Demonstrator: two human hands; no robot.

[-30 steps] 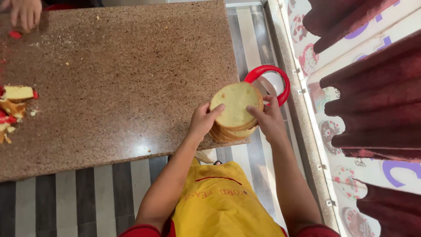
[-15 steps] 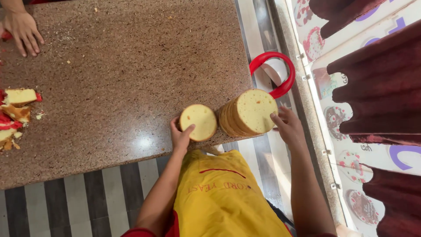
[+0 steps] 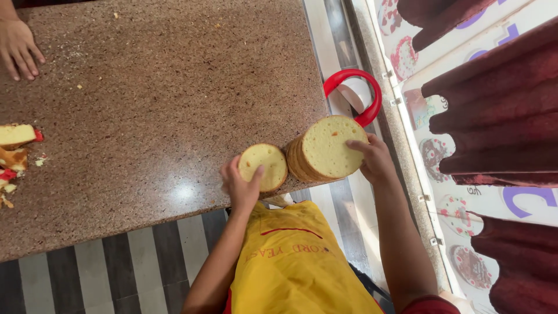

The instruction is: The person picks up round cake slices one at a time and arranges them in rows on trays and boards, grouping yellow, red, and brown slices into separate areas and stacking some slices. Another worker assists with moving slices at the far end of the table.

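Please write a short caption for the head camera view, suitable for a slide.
Left hand holds a small round sponge cake while right hand steadies a tilted stack of larger rounds at the granite counter edge.

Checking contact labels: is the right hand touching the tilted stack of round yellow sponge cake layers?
Touching. The head view shows the right hand with fingertips pressed on the top face of the tilted stack of round yellow sponge cake layers.
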